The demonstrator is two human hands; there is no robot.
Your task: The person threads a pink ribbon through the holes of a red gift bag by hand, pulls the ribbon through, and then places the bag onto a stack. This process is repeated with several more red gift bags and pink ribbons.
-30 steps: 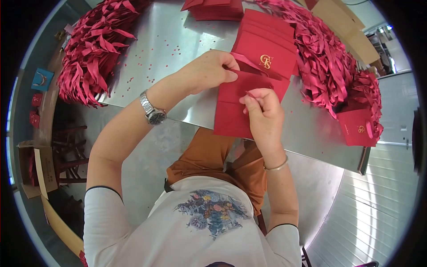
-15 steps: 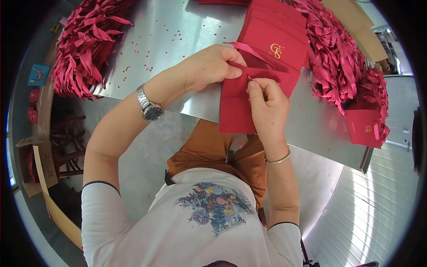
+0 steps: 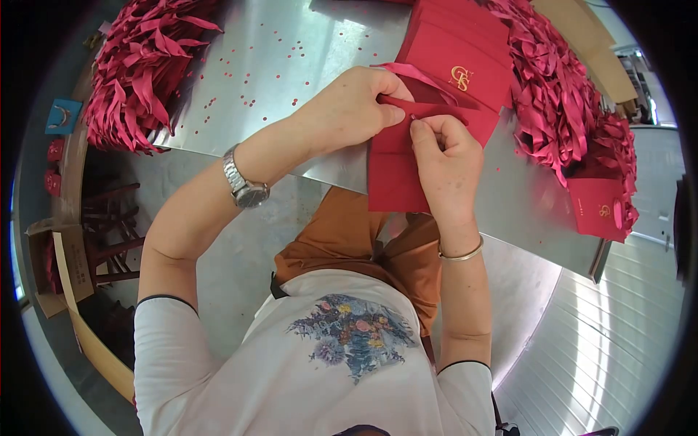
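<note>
A red paper bag [image 3: 396, 174] lies at the table's front edge, its lower part jutting past it. My left hand [image 3: 358, 109] is closed on the bag's upper left edge, thumb outside and fingers toward the opening. Against the front panel, my right hand [image 3: 449, 156] pinches a small dark red ribbon end by a spot just under the rim. A pink ribbon [image 3: 418, 73] loops across the bag's mouth. Just beyond lies a stack of red bags [image 3: 454, 47], the top one bearing a gold monogram [image 3: 461, 78].
Piles of red ribboned bags stand at the left [image 3: 142, 73] and right [image 3: 556, 102] of the metal table [image 3: 320, 43]. Small red paper dots are scattered over its top. One bag [image 3: 596, 207] leans at the right corner. Cardboard boxes [image 3: 73, 269] and dark stools [image 3: 113, 247] are at left.
Both hands and the bag have shifted slightly up and right in view. My right hand has moved closer to the bag's rim, still pinching the ribbon end.
</note>
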